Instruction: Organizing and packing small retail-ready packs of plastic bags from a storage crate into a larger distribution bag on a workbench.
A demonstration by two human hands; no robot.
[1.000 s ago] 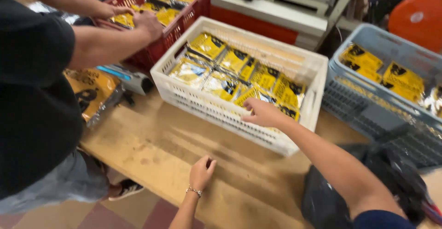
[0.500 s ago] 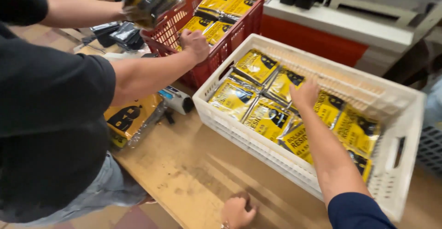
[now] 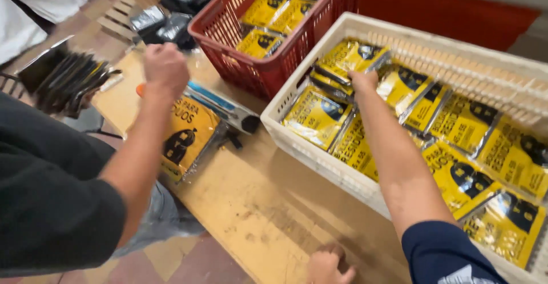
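Observation:
My right hand [image 3: 363,82] reaches into the white plastic crate [image 3: 319,147], its fingers closed on a yellow-and-black packet [image 3: 349,55] on top of a small stack at the crate's far left. Several more flat yellow packets [image 3: 317,115] fill the crate. My left hand [image 3: 328,264] rests on the wooden table [image 3: 251,204] at its near edge, fingers curled, holding nothing. A co-worker in a black shirt stands at the left; that person's hand [image 3: 165,67] hovers above a yellow packet [image 3: 185,135] lying on the table.
A red basket [image 3: 257,70] with yellow packets stands behind the white crate, touching it. A blue-and-grey tool [image 3: 222,110] lies beside the table packet. A fanned stack of dark packets [image 3: 68,78] is held at far left. Dark bags [image 3: 165,24] lie on the floor.
The view has swung closer and to the left. My right hand slid left across the crate onto the far-left packet stack. The co-worker's hand left the red basket and came over the table.

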